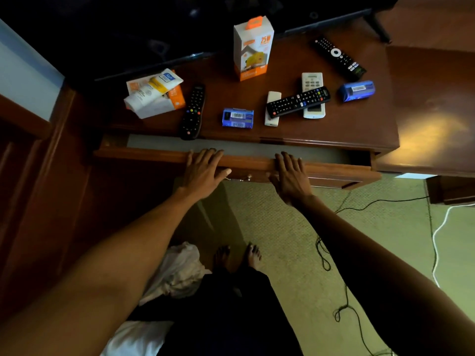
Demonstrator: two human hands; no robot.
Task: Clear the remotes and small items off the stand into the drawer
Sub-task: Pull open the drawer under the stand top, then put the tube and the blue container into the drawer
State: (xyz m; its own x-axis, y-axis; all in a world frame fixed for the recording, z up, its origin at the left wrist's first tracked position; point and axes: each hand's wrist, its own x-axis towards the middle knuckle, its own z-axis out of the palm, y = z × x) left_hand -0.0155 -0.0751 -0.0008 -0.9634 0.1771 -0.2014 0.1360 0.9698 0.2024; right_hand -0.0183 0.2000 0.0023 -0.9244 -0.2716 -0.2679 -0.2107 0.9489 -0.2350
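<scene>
The wooden stand (pixel 359 124) carries three black remotes: one at the left front (pixel 192 111), one (pixel 298 101) lying across a white remote (pixel 312 95) and a small white remote (pixel 273 109), and one at the back right (pixel 339 57). Two blue packs (pixel 237 118) (pixel 357 91), an upright white-and-orange box (pixel 253 48) and tubes on a flat box (pixel 154 92) lie there too. The drawer (pixel 144 153) below is open a little, its grey floor showing. My left hand (pixel 203 172) and right hand (pixel 291 177) grip its front edge.
A dark TV (pixel 128 34) stands at the back of the stand. Black cable (pixel 344 278) and white cable (pixel 437 235) trail over the green carpet at right. White cloth (pixel 180 273) lies by my feet. A wooden cabinet (pixel 38 201) stands left.
</scene>
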